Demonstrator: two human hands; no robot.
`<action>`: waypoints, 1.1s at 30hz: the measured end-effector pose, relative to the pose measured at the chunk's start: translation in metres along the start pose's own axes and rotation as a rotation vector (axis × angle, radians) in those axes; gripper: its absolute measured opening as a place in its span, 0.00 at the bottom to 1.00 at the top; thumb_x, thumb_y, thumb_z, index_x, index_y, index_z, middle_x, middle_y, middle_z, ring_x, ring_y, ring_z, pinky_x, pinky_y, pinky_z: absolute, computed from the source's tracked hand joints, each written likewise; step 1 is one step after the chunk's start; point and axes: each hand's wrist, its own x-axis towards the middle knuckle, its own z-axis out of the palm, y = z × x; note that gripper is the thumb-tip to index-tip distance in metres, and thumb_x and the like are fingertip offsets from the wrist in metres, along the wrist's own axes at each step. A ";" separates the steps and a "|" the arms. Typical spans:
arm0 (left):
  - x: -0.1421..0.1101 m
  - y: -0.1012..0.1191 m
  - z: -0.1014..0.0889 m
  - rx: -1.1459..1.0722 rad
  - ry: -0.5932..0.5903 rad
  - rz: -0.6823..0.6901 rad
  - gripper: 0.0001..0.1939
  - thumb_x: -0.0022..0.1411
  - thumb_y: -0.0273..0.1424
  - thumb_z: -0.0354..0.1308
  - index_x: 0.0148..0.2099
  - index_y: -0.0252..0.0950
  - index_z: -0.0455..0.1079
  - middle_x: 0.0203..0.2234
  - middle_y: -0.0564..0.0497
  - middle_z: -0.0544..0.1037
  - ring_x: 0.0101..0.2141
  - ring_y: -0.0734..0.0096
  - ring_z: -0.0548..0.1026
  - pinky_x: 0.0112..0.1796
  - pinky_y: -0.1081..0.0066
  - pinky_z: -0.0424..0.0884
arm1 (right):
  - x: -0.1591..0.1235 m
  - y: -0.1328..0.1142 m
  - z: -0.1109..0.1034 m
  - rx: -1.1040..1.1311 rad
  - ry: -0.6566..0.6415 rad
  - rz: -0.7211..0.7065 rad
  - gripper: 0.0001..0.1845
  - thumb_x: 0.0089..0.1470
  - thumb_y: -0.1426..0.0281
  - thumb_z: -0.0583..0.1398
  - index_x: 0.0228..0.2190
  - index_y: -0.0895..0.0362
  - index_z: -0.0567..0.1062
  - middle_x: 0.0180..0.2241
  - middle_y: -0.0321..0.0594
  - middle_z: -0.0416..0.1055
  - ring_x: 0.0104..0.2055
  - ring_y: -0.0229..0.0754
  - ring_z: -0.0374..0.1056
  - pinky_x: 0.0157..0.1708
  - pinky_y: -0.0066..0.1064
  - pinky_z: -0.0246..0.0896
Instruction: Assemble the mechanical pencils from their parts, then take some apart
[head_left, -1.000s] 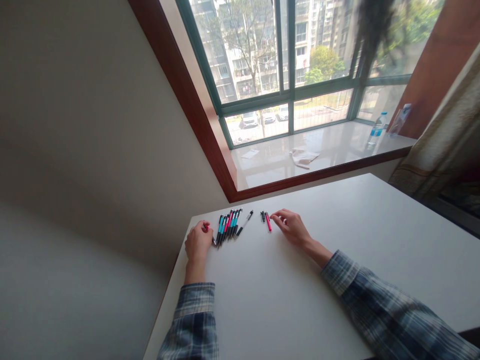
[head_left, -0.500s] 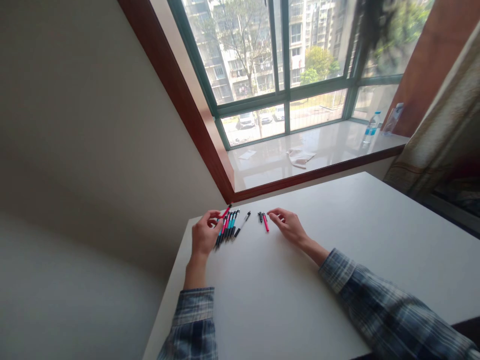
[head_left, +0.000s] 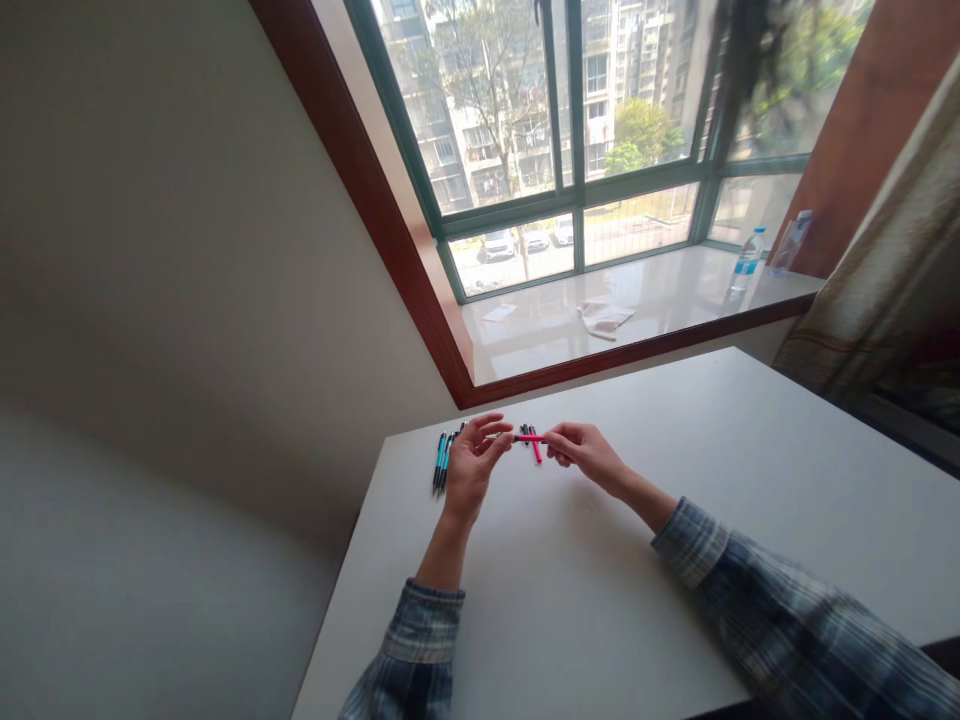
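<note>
"What's in the air over the table?"

"A pink pen (head_left: 529,437), held level above the tabletop, its long axis running almost straight across the view from hand to hand. I can't tell which end is the writing tip, though a thin pale end sticks out past the left fingers (head_left: 496,432)."

"And the grip?"

"The right hand (head_left: 589,452) pinches the pink barrel between thumb and forefinger, with the other fingers loosely curled. The left hand (head_left: 472,470) holds the opposite end in its fingertips, the fingers slightly fanned."

"What's beneath them?"

"Just below the pen, a second pink pen (head_left: 536,450) lies beside a small dark pen (head_left: 524,432). Blue-and-black pens (head_left: 442,462) lie side by side, partly behind the left hand, on the white table (head_left: 615,600)."

"Further out?"

"Plaid sleeves (head_left: 420,640) cover both forearms. Beyond the table is a window sill (head_left: 540,345) with a crumpled white cloth (head_left: 604,319) and a water bottle (head_left: 747,260)."
</note>
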 end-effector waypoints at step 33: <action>-0.028 -0.015 0.012 -0.556 -0.338 -0.212 0.12 0.65 0.39 0.64 0.39 0.35 0.77 0.41 0.45 0.76 0.44 0.64 0.73 0.45 0.67 0.72 | -0.044 0.004 0.024 0.771 -0.576 0.463 0.19 0.64 0.55 0.63 0.34 0.58 0.68 0.21 0.24 0.48 0.20 0.28 0.37 0.23 0.23 0.35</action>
